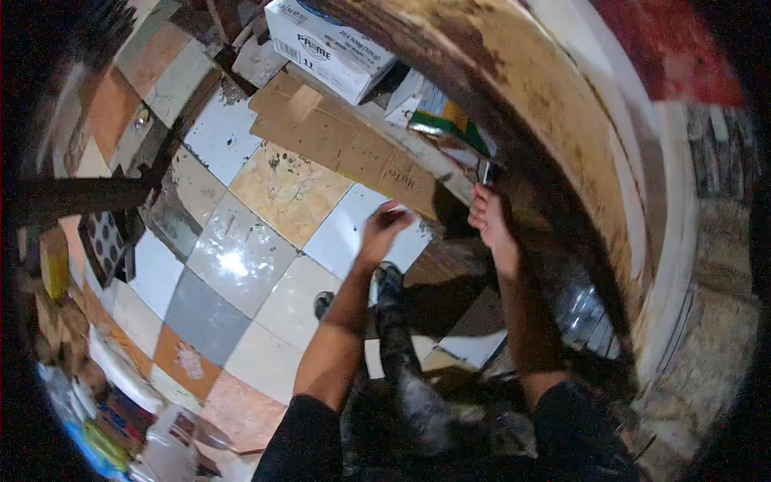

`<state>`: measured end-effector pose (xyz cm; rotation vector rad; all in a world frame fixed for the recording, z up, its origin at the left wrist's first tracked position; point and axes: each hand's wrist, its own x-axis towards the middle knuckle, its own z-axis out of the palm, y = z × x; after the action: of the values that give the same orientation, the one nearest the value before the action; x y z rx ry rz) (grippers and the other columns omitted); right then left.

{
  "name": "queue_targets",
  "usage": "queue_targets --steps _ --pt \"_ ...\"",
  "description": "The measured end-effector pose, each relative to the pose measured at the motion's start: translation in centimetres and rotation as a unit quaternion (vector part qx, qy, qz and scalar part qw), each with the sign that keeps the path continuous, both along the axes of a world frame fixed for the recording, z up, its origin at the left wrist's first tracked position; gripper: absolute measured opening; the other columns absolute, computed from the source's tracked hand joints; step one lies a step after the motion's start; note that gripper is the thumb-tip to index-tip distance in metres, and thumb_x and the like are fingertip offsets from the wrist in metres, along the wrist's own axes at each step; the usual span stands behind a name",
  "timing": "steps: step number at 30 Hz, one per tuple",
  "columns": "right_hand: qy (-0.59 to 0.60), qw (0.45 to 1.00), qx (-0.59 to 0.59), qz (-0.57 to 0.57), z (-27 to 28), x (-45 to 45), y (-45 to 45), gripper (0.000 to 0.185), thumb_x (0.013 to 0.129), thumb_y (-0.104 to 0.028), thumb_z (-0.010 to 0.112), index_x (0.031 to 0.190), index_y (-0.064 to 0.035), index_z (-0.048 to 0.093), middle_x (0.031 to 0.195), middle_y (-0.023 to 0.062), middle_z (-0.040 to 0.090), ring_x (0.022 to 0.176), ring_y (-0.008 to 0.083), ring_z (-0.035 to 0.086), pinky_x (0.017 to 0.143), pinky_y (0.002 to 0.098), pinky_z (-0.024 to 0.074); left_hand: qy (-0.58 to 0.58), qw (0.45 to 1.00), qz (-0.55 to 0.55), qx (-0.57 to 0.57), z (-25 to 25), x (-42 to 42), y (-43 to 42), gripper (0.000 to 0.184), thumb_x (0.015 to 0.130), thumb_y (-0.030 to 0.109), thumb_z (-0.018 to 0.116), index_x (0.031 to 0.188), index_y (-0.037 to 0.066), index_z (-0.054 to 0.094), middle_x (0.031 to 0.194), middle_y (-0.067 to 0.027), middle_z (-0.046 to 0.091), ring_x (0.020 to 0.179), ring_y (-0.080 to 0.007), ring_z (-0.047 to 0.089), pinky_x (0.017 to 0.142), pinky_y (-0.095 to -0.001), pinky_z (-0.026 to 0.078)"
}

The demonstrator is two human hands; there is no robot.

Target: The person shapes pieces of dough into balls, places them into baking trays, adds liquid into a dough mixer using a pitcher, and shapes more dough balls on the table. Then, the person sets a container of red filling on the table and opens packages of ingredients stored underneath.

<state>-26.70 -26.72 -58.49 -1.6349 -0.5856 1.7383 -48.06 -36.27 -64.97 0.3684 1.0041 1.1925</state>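
Note:
My right hand [491, 218] is closed around a small metal tool [485, 170], its shiny end pointing up, away from me. What kind of tool it is cannot be made out. To its left, my left hand [385, 231] hangs over the tiled floor, fingers curled toward each other; whether something small is between them is hidden. Beyond both hands lies a flat piece of brown cardboard [345, 145]. A green and yellow package [442, 116] is just past my right hand.
A white printed carton [325, 48] stands at the top. A large curved, stained panel [554, 104] rises on the right. Bottles and bags, including a white jug [170, 442], crowd the lower left. A dark bar [80, 195] juts in from the left.

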Motion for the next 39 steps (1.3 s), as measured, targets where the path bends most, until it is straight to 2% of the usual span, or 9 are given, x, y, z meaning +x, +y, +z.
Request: queue_targets --steps 9,14,16,25,31,32,33,36,39 --pt "0.400 0.914 -0.060 -0.024 -0.9 3.4 -1.0 0.021 0.094 -0.024 0.043 0.099 -0.0053 0.051 0.065 -0.0021 0.041 0.051 0.0075 0.034 0.048 0.0217 0.0301 -0.074 0.991 -0.003 -0.115 3.1 9.0 15.4 0.034 0.082 0.031 0.064 0.093 -0.001 0.060 0.073 -0.0065 0.058 0.065 -0.0154 0.053 0.056 -0.0300 0.042" --pt "0.387 0.918 -0.086 0.007 3.0 3.2 -1.4 0.022 0.094 -0.025 0.042 0.098 -0.0055 0.050 0.062 -0.0035 0.037 0.049 0.0078 0.032 0.048 0.0238 0.0272 -0.091 0.977 -0.011 -0.190 6.9 7.8 14.7 0.031 0.083 0.031 0.060 0.089 0.000 0.060 0.067 -0.0057 0.057 0.060 -0.0161 0.052 0.051 -0.0312 0.040" --pt "0.310 0.944 -0.115 0.004 2.6 4.7 -1.8 0.020 0.096 -0.025 0.042 0.094 -0.0073 0.049 0.057 -0.0067 0.034 0.042 0.0061 0.028 0.042 0.0227 0.0242 -0.160 0.982 0.035 -0.089 0.2 11.5 15.6 0.030 0.085 0.032 0.055 0.088 0.002 0.060 0.067 -0.0047 0.058 0.057 -0.0164 0.053 0.048 -0.0321 0.040" --pt "-0.031 0.994 0.007 0.103 5.9 3.0 -2.7 0.017 0.093 -0.026 0.049 0.085 -0.0106 0.051 0.055 -0.0058 0.034 0.040 0.0038 0.026 0.038 0.0198 0.0225 -0.289 0.947 0.085 -0.112 4.9 8.3 14.5 0.021 0.081 0.027 0.052 0.090 0.009 0.052 0.072 -0.0037 0.054 0.063 -0.0168 0.054 0.064 -0.0301 0.051" --pt "-0.522 0.735 0.330 0.280 5.2 3.1 -3.9 0.027 0.093 -0.026 0.044 0.093 -0.0024 0.057 0.088 0.0114 0.061 0.087 0.0245 0.057 0.082 0.0359 0.0424 -0.371 0.914 0.138 -0.092 5.3 8.3 11.2 0.021 0.074 0.010 0.042 0.090 0.000 0.049 0.087 -0.0124 0.052 0.080 -0.0251 0.057 0.083 -0.0357 0.053" --pt "-0.547 0.690 0.345 0.324 3.1 5.3 -2.8 0.028 0.093 -0.030 0.048 0.098 -0.0042 0.057 0.079 0.0058 0.058 0.077 0.0161 0.056 0.070 0.0302 0.0441 -0.354 0.898 0.132 -0.223 9.1 6.8 10.6 0.026 0.078 0.009 0.043 0.100 -0.003 0.049 0.091 -0.0141 0.054 0.083 -0.0255 0.059 0.084 -0.0345 0.053" --pt "-0.547 0.689 0.345 0.326 3.5 4.9 -2.9 0.028 0.093 -0.030 0.048 0.098 -0.0042 0.057 0.079 0.0058 0.058 0.077 0.0161 0.056 0.070 0.0302 0.0441 -0.356 0.897 0.134 -0.224 8.5 7.1 10.4 0.026 0.078 0.009 0.043 0.100 -0.003 0.049 0.091 -0.0141 0.054 0.083 -0.0255 0.059 0.084 -0.0345 0.053" --pt "0.018 0.989 0.051 0.141 4.9 4.3 -3.2 0.029 0.094 -0.037 0.047 0.085 -0.0110 0.053 0.060 -0.0059 0.033 0.050 0.0008 0.036 0.042 0.0213 0.0279 -0.312 0.936 0.127 -0.104 6.5 8.8 10.4 0.028 0.093 0.015 0.043 0.113 -0.002 0.047 0.098 -0.0139 0.058 0.091 -0.0231 0.060 0.084 -0.0324 0.052" --pt "-0.236 0.932 0.139 0.238 2.9 5.5 -2.6 0.032 0.095 -0.038 0.043 0.088 -0.0088 0.054 0.065 -0.0031 0.039 0.054 0.0056 0.042 0.046 0.0239 0.0331 -0.263 0.957 0.113 -0.041 4.5 10.1 11.0 0.024 0.094 0.013 0.042 0.114 0.002 0.050 0.100 -0.0112 0.060 0.093 -0.0194 0.060 0.083 -0.0292 0.050"
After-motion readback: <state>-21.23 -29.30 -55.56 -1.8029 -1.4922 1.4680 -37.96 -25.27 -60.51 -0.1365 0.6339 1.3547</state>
